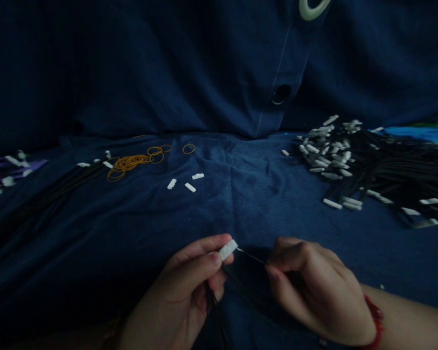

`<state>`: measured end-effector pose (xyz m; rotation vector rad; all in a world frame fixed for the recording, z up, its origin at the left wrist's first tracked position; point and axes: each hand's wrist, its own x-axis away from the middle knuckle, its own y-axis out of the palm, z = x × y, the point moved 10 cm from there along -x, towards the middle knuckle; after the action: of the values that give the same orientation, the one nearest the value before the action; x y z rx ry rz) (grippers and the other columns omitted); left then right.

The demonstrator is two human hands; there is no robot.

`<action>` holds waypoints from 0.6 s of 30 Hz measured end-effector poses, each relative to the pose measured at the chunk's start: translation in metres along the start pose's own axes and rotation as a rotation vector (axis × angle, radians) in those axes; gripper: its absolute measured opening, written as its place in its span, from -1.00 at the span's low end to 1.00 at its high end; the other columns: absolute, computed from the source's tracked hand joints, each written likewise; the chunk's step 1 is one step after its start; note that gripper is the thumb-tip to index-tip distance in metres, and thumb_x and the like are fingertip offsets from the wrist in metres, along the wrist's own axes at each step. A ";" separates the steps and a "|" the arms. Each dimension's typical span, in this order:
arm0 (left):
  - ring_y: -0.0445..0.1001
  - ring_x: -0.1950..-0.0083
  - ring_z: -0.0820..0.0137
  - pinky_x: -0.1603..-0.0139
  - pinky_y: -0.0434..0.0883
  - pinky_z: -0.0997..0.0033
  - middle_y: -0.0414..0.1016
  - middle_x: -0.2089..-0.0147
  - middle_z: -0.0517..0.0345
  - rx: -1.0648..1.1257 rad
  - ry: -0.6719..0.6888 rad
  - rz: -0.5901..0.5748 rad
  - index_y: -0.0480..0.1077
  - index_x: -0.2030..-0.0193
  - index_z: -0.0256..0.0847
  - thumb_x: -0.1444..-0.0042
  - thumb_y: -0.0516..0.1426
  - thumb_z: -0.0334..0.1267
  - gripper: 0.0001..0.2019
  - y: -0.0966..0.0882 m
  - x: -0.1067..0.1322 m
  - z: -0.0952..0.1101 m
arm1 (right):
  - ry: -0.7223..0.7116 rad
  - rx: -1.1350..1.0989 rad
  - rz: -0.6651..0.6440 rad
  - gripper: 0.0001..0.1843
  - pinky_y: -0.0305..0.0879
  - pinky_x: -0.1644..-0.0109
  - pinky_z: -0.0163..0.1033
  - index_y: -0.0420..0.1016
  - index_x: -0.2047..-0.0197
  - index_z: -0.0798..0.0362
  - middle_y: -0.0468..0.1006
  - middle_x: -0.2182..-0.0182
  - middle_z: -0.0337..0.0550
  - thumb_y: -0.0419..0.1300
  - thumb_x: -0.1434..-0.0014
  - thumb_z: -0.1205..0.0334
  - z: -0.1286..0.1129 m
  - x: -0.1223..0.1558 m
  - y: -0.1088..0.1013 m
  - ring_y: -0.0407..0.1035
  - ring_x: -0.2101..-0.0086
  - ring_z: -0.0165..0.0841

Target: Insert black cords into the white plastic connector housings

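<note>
Between thumb and fingers, my left hand [178,287] grips a white plastic wire connector [228,249], tilted up to the right. Black wires [213,304] run down from the connector through the fingers of that hand. My right hand [314,287], closed in a pinch, holds a thin dark wire [254,257]. This wire's bright metal tip [240,249] is at the right end of the connector; whether it sits inside or only touches, I cannot tell. A red bracelet [375,318] circles the right wrist.
Three loose white connectors [190,187] lie on the dark blue cloth [263,194]. Behind them to the left is a heap of yellow rubber bands [131,164]. Black cables [54,192] lie at left, and a large pile of white-ended black cables [394,160] at right.
</note>
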<state>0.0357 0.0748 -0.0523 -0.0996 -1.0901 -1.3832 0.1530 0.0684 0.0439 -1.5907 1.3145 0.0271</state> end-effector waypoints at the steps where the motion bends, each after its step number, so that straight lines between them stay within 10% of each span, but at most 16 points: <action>1: 0.36 0.51 0.59 0.52 0.33 0.69 0.46 0.43 0.07 0.000 -0.003 0.003 0.47 0.45 -0.30 0.04 0.04 -0.60 -0.78 0.000 0.001 0.000 | 0.000 0.000 -0.004 -0.83 0.10 0.52 -0.43 0.11 0.41 0.06 0.28 0.61 -0.30 0.04 -0.02 0.49 0.000 0.000 0.001 0.25 0.54 -0.51; 18: 0.27 0.53 0.53 0.55 0.20 0.59 0.39 0.56 0.21 -0.451 0.218 -0.031 0.49 0.35 -0.19 0.11 0.17 -0.33 -0.86 0.000 -0.003 0.015 | -0.034 0.165 -0.108 -0.91 0.03 0.52 -0.36 0.21 0.46 0.11 0.30 0.62 -0.24 0.03 -0.03 0.45 -0.007 0.003 0.014 0.19 0.57 -0.47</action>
<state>0.0279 0.0860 -0.0461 -0.2538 -0.5893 -1.6078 0.1402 0.0635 0.0367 -1.5116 1.1723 -0.1181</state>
